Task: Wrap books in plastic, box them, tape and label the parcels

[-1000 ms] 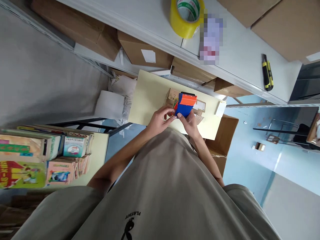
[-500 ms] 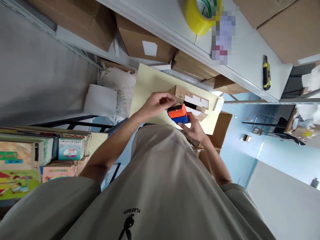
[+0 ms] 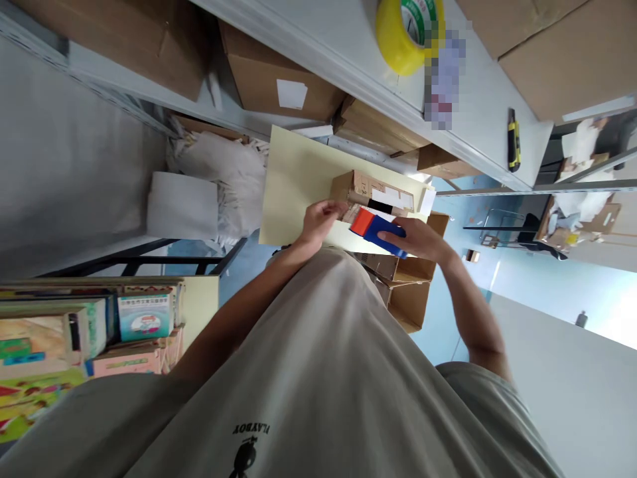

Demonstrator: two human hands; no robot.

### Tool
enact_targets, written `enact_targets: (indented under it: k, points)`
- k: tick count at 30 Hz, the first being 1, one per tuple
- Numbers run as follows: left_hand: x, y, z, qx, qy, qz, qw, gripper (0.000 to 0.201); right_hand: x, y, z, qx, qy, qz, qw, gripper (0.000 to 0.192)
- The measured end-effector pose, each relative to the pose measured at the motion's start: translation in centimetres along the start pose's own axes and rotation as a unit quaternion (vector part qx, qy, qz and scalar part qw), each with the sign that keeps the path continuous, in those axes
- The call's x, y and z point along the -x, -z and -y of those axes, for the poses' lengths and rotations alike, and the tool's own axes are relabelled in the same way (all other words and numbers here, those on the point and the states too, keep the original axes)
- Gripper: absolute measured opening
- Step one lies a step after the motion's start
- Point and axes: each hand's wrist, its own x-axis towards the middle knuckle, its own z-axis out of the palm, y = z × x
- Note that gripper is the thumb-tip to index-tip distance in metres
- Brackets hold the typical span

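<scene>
My right hand (image 3: 415, 238) is closed around a blue-and-orange block-shaped tool (image 3: 382, 232); its exact kind is unclear. The orange end points left, towards my other hand, and the blue body lies under my fingers. A small cardboard box (image 3: 343, 186) with white labels and a black strip rests on the pale yellow tabletop (image 3: 288, 179), just beyond the tool. At the box's near left corner is my left hand (image 3: 320, 222), its fingers curled and the tips pinched together. Whatever those fingertips hold, if anything, is hidden.
Above the table runs a white shelf (image 3: 343, 53) carrying a yellow tape roll (image 3: 405, 56), a utility knife (image 3: 513, 141) and cardboard boxes. Books (image 3: 144, 315) are stacked at the lower left. Open cartons (image 3: 411, 302) stand below the table's right end. White sacks (image 3: 223, 166) lie left.
My right hand has moved right and turned the tool, so its blue body extends rightward and the orange end faces left. My left hand has lowered slightly beside the box. The view has shifted slightly.
</scene>
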Motion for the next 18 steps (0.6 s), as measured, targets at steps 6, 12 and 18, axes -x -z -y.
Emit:
enact_targets:
  k: [6, 12, 18]
  points:
    - [-5.0, 0.3, 2.5, 0.045, 0.033, -0.016, 0.998, 0.048, 1.1, 6.6, 0.5, 0.091, -0.009, -0.027, 0.995, 0.071]
    - [-7.5, -1.6, 4.8, 0.060, 0.072, -0.049, 0.994, 0.048, -4.6, 6.6, 3.9, 0.141, 0.021, -0.048, 0.989, 0.066]
    - [-7.3, -2.4, 5.8, 0.068, 0.110, -0.073, 0.989, 0.036, -7.5, 6.0, 4.5, 0.161, 0.048, -0.070, 0.983, 0.068]
